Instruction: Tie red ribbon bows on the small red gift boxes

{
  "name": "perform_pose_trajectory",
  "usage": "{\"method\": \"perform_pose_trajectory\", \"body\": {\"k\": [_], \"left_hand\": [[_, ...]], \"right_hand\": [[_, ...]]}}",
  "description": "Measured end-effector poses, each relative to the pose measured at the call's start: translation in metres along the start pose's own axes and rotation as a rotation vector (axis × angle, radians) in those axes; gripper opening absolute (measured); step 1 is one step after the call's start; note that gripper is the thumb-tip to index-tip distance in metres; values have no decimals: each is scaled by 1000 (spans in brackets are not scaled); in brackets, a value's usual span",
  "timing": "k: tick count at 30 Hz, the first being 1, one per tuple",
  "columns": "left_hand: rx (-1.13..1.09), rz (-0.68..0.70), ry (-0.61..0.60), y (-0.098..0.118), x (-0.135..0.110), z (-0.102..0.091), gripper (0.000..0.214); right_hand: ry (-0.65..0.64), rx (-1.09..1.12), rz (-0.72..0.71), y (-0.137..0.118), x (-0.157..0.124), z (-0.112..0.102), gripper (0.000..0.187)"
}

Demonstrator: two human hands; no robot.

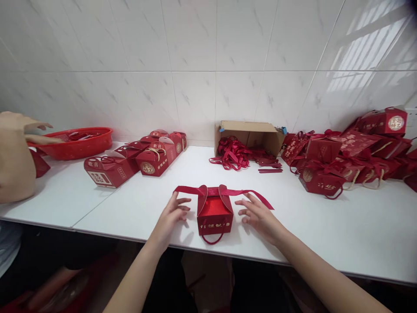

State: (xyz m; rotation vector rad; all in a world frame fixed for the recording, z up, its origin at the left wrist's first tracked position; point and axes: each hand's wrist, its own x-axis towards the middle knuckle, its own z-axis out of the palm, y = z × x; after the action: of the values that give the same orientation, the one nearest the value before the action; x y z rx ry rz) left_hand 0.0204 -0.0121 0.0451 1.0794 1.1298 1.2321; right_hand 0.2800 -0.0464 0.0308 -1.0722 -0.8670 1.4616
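Observation:
A small red gift box (215, 224) with gold lettering stands upright near the table's front edge. Its two rounded side flaps rise at the top, and a dark red cord handle (213, 241) hangs down its front. A red ribbon (239, 192) passes across the top through the flaps, its ends stretching out to both sides. My left hand (174, 213) is left of the box, fingers apart, just under the ribbon's left end. On the other side my right hand (257, 215) is open beneath the ribbon's right part. Both hands are apart from the box walls.
Behind lies a cardboard box (250, 127) with red ribbons (233, 152) spilling out. Several finished-looking red boxes (322, 178) are piled at right; more boxes (158, 163) stand at left. A red basket (81, 150) is far left, beside another person's arm (16, 161).

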Motion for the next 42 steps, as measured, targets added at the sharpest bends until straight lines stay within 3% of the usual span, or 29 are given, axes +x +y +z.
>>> {"method": "perform_pose_trajectory", "body": {"k": [2,5,8,11,15,18,21,26,31,37,42], "left_hand": [[-327,-48,63,8,1,4,37],[-645,-167,144,15,2,8,15],[-769,-261,193,13,1,10,11],[-796,-263,257,8,-2,7,11],[-713,-145,314,11,-6,0,12],[-602,47,354,24,-5,-5,6],[-511,243,375,45,0,-6,14],[-364,452,210,89,12,7,15],[-215,600,-15,127,18,32,16],[-108,579,-148,146,18,57,17],[-72,599,-164,148,16,65,23]], "right_hand": [[68,222,-44,-4,4,1,42],[182,359,-119,-5,13,1,29],[237,368,-138,2,20,1,21],[257,379,-110,11,21,1,22],[286,403,-129,9,16,-2,22],[311,423,-206,-6,14,-7,18],[314,400,-325,-31,14,-9,20],[255,130,-574,-80,16,2,25],[143,-111,-832,-121,19,31,27],[-110,-323,-849,-144,18,67,30],[-71,-367,-868,-148,15,86,38]]}}
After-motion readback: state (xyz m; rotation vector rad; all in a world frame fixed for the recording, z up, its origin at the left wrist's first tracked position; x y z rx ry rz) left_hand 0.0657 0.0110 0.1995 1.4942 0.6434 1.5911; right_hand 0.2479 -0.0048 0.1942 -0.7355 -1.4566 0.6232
